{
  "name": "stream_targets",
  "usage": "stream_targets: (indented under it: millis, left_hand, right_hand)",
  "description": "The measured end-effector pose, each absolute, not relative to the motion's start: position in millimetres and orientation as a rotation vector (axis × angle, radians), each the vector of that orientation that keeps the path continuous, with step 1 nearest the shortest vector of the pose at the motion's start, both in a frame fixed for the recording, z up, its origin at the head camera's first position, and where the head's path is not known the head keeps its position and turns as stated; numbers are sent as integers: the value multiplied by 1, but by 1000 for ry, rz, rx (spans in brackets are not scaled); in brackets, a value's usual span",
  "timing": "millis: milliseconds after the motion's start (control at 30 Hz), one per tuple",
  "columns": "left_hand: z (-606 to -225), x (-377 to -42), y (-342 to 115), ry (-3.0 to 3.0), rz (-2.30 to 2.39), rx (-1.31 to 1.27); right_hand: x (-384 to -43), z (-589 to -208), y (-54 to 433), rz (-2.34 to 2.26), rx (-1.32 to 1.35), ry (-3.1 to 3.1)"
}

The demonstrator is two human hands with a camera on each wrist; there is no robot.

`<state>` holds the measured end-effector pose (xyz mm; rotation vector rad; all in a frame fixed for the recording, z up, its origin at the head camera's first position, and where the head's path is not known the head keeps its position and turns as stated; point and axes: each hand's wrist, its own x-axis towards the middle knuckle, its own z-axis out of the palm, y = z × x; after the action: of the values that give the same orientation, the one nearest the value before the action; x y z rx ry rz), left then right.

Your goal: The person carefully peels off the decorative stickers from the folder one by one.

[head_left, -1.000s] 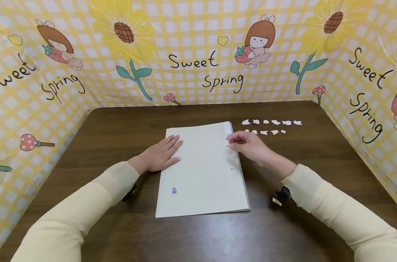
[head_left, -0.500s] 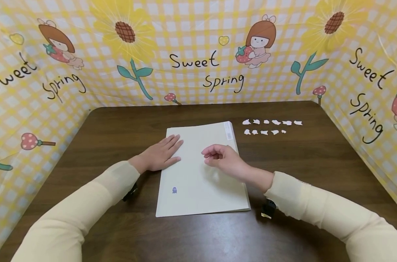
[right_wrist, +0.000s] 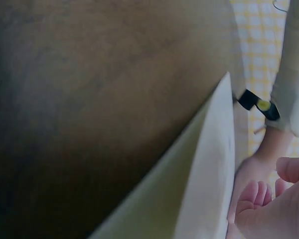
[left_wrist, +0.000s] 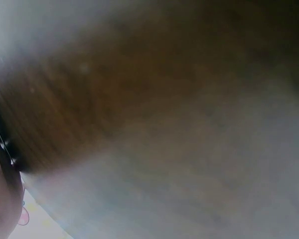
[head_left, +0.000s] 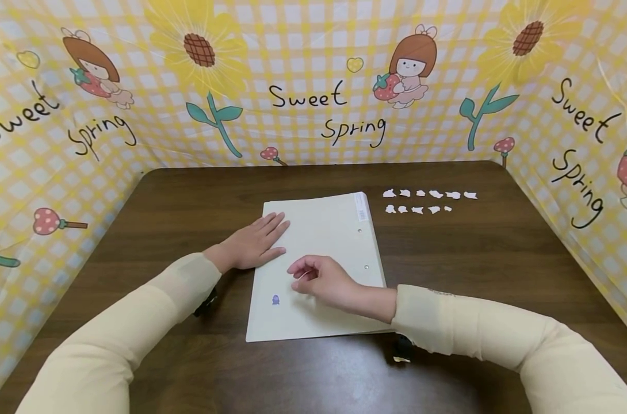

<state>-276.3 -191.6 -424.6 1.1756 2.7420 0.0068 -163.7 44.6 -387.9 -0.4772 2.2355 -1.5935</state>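
A cream folder (head_left: pixel 318 230) lies on the brown table, with a barcode label (head_left: pixel 362 207) at its upper right corner and a small purple sticker (head_left: pixel 275 299) low on its left. My left hand (head_left: pixel 253 244) rests flat on the folder's left edge, fingers spread. Over the lower middle of the folder hovers my right hand (head_left: pixel 326 282), its fingers bent and the thumb opposite them, just right of the sticker. Whether something small and thin sits between those fingertips I cannot tell. In the right wrist view the folder's cover (right_wrist: pixel 209 164) gapes slightly along its edge.
Two rows of small white scraps (head_left: pixel 435 194) lie at the table's back right, beyond the folder. Two rivets (head_left: pixel 366 267) dot the folder's right side. A yellow checked cloth (head_left: pixel 303 63) surrounds the table at the back and sides.
My right hand has moved from the folder's right edge, by the label, left and toward me over the folder, uncovering the label and rivets. The left hand stays in place.
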Motion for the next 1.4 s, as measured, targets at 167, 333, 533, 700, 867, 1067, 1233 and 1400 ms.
stream_targets:
  millis: [167,333,533,700,867,1067,1233,1400]
  left_hand:
    - [-425,-277,-191,2741,7,1178]
    - [-424,-276,-191,2741,-1,1187]
    - [-427,-276,-193,2746,0,1208]
    - [-429,-278,-194,2747,11,1213]
    - [-429,-279,-194,2747,9,1219]
    - [-427,-277,-193,2741,17,1213]
    - [-426,-277,-193,2743,20,1216]
    - [-429,-279,-194,2745,12,1219]
  right_hand:
    - [-163,-395,33,-1490,-513,2297]
    - [-163,-400,23,-1431,-551,2318]
    - [-164,-406,15,-1332,-593,2372]
    - [-166,-406,12,-1247,-663,2419]
    - [-167,-407,10,-1180,-735,2457]
    - [-167,-408,8,-1092,-790,2497]
    - [-169,-408,9,-1056,-848,2494]
    - [-171,-407,10,-1042,-884,2493]
